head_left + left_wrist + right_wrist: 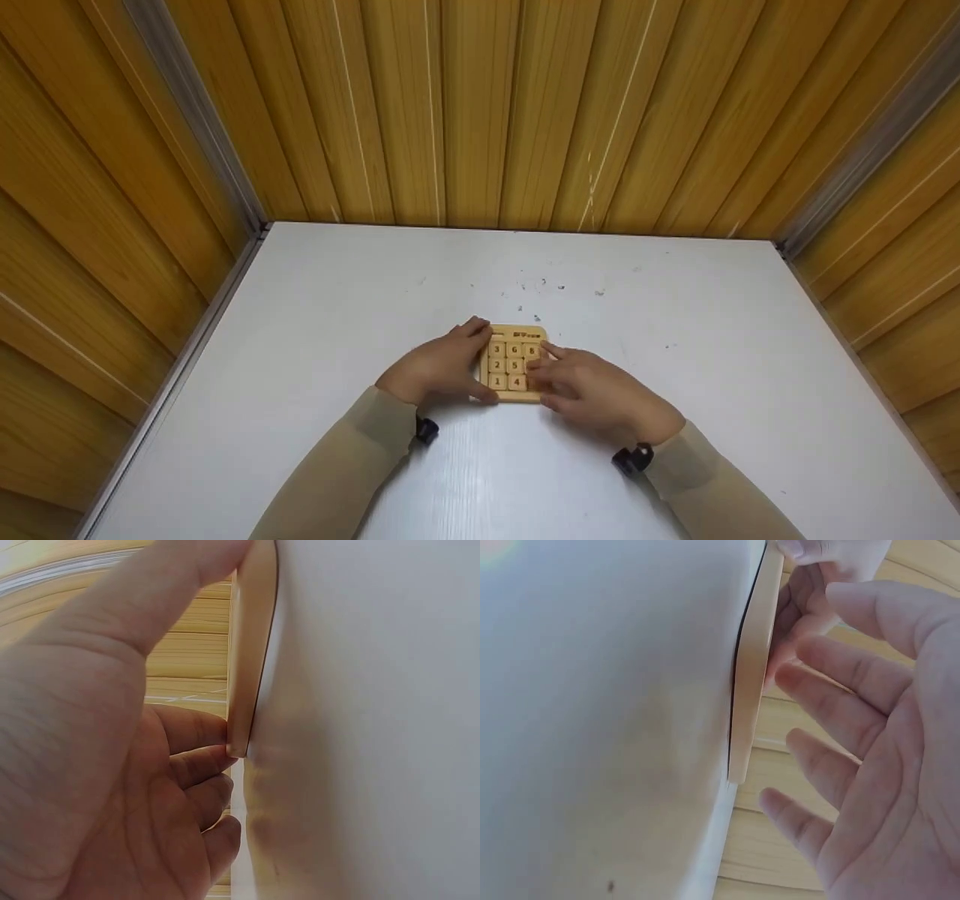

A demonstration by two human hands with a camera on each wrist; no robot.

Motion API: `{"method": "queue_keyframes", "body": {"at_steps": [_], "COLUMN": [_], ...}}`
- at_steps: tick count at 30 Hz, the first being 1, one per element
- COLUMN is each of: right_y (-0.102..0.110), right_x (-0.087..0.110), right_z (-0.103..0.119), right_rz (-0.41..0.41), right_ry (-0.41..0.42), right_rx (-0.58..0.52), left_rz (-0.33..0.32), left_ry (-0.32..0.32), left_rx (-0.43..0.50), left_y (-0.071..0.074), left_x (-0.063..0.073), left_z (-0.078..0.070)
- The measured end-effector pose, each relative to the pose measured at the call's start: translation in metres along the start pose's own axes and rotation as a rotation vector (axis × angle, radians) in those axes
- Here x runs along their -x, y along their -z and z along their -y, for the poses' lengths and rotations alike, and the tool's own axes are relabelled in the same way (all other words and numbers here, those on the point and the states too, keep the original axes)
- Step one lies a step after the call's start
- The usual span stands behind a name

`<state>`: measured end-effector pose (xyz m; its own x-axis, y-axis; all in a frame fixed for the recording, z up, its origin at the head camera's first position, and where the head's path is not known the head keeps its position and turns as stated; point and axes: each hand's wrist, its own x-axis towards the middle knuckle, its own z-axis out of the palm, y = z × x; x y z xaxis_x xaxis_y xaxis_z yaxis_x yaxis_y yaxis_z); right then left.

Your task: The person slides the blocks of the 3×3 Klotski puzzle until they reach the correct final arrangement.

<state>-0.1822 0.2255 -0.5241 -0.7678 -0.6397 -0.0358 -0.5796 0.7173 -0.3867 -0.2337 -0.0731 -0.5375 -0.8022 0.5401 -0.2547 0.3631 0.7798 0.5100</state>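
Observation:
A small wooden number slide puzzle (514,365) lies flat on the white table in the head view, its tiles marked 3, 2 and 1 down the left column. My left hand (442,366) grips its left side, thumb at the near corner and fingers at the far corner. In the left wrist view the fingertips meet the puzzle's wooden edge (251,652). My right hand (589,386) hovers at the right side, loosely bent fingers covering part of the right column. The right wrist view shows those fingers (832,705) spread beside the puzzle's edge (751,682), pinching nothing.
The white table (337,292) has small dark scuff marks beyond the puzzle. Wood-patterned panels (480,112) wall it at the back and both sides, with grey metal strips (199,112) at the corners. A black band piece (426,430) shows at the left wrist.

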Motion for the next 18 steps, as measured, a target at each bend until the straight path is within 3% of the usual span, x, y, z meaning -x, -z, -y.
{"method": "queue_keyframes", "body": {"at_steps": [5, 12, 18], "right_y": [0.0037, 0.0029, 0.0028], "right_x": [-0.0007, -0.0004, 0.0], "right_z": [-0.0047, -0.0102, -0.0095], "right_rz": [-0.017, 0.056, 0.071], "right_ry": [-0.021, -0.048, -0.05], "right_rx": [0.035, 0.045, 0.048], "left_rz": [0.004, 0.002, 0.009], "left_ry": [0.004, 0.005, 0.006], "left_rx": [0.004, 0.006, 0.011], "left_y": [0.0008, 0.0013, 0.0019], "left_x": [-0.0001, -0.001, -0.0005], "left_z": [-0.0011, -0.0011, -0.0015]}}
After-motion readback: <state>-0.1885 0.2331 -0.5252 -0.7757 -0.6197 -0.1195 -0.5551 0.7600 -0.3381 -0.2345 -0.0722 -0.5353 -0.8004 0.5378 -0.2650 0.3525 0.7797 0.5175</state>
